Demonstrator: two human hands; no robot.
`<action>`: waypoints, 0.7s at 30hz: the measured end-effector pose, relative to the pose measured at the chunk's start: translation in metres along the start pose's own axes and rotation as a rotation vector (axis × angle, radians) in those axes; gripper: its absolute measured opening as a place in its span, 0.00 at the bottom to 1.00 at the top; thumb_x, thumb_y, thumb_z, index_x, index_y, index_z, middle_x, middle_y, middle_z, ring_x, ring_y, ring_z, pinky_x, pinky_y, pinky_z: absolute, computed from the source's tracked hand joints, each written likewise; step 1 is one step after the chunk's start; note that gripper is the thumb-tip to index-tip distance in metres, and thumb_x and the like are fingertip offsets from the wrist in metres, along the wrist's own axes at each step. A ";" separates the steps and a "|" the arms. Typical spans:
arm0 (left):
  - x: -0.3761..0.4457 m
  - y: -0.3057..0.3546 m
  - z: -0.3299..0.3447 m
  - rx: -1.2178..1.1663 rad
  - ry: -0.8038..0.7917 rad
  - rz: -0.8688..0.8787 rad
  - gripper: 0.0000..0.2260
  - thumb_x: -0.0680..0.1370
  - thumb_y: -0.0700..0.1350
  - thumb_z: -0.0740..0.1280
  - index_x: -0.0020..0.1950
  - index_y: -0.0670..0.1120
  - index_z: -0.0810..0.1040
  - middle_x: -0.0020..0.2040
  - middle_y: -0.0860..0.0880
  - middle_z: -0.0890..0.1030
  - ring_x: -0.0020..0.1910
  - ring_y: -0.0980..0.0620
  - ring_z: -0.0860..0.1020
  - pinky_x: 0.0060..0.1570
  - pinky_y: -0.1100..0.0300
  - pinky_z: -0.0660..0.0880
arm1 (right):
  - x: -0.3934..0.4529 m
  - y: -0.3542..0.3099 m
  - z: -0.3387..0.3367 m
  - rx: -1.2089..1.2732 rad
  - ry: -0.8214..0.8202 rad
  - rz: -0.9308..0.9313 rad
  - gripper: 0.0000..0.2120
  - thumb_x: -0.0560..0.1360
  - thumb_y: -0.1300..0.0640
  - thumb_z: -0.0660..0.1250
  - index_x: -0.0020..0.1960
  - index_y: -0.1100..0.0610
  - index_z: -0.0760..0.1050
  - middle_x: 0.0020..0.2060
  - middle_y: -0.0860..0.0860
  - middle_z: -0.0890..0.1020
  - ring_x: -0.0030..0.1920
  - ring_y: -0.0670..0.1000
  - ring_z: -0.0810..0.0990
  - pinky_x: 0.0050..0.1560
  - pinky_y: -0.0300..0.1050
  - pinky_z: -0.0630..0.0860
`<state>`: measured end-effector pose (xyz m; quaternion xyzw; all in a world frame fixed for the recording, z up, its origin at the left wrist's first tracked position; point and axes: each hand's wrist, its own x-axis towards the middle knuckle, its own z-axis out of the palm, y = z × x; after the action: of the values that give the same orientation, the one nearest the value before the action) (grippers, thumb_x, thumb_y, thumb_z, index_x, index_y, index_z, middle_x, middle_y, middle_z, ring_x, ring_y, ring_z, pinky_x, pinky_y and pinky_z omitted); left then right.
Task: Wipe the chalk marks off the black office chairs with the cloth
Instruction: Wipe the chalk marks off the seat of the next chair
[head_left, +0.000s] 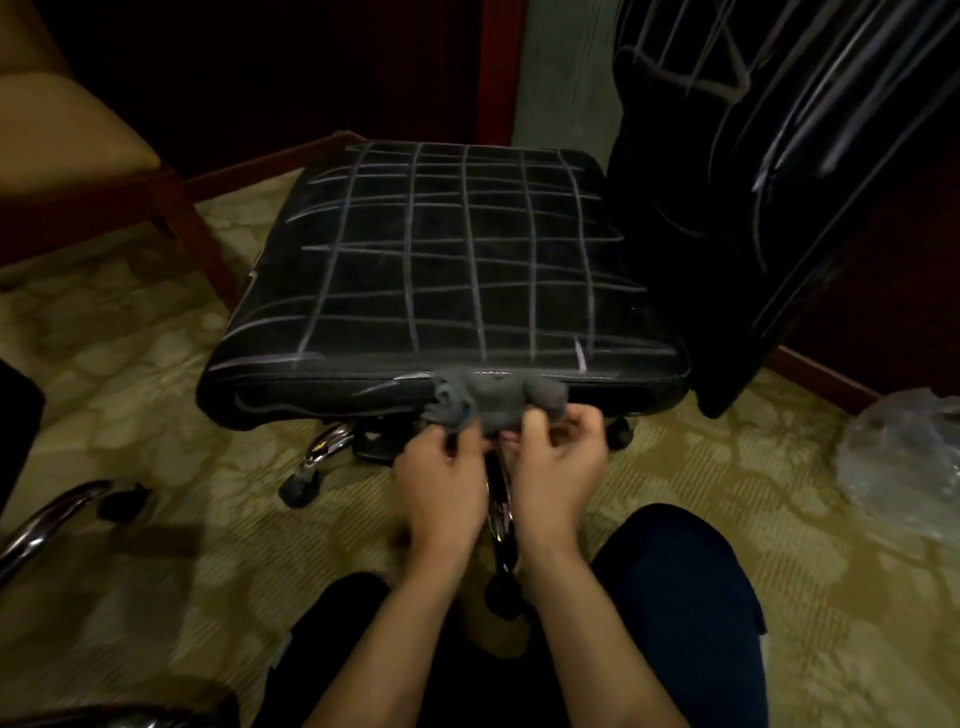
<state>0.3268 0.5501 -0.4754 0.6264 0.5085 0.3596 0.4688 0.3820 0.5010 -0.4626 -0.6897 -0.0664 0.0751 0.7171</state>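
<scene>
The big black chair seat (447, 260) fills the middle of the frame. It is wide and flat, and its long side runs from left to right. White chalk lines (467, 234) cross it like a grid, from the near edge all the way to the far edge. None of that grid looks wiped yet. The chair back (779, 182) stands at the upper right of the frame, and it has chalk streaks too.

The seat lies straight ahead of the hands and just above them in the picture. Its near edge is right behind the cloth, so the next wipe most likely has to go up and away from the person, across the top of the seat.

The grey cloth (493, 400) is bunched up at the lower middle of the frame, touching or almost touching the front edge of the seat. It is hard to tell which.

The left hand (441, 483) pinches the left part of the cloth with curled fingers. The right hand (558, 462) grips the right part the same way. Both hands sit side by side, about equally near the seat. The right hand is a bit closer to the chair back.
</scene>
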 end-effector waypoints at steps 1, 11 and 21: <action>-0.006 0.004 0.014 0.039 -0.064 0.009 0.18 0.77 0.58 0.65 0.40 0.46 0.84 0.38 0.48 0.84 0.42 0.45 0.82 0.45 0.50 0.78 | 0.012 -0.002 -0.013 0.010 0.042 0.010 0.04 0.76 0.61 0.67 0.49 0.55 0.73 0.42 0.52 0.81 0.40 0.49 0.83 0.41 0.47 0.81; -0.026 0.030 0.053 0.066 -0.213 -0.042 0.19 0.74 0.62 0.65 0.44 0.48 0.84 0.43 0.51 0.84 0.48 0.48 0.81 0.52 0.50 0.78 | 0.050 -0.012 -0.038 0.097 0.217 0.124 0.05 0.79 0.59 0.64 0.47 0.52 0.70 0.46 0.54 0.79 0.43 0.51 0.80 0.40 0.43 0.77; 0.049 -0.029 -0.110 -0.101 0.311 -0.144 0.19 0.76 0.61 0.64 0.44 0.46 0.82 0.42 0.45 0.85 0.45 0.43 0.82 0.50 0.44 0.79 | -0.086 0.001 0.112 0.196 -0.144 0.324 0.08 0.72 0.63 0.73 0.43 0.57 0.74 0.38 0.57 0.82 0.35 0.53 0.85 0.40 0.51 0.83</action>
<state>0.2270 0.6237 -0.4711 0.5009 0.5995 0.4428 0.4401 0.2757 0.5936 -0.4581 -0.6112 0.0019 0.2449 0.7526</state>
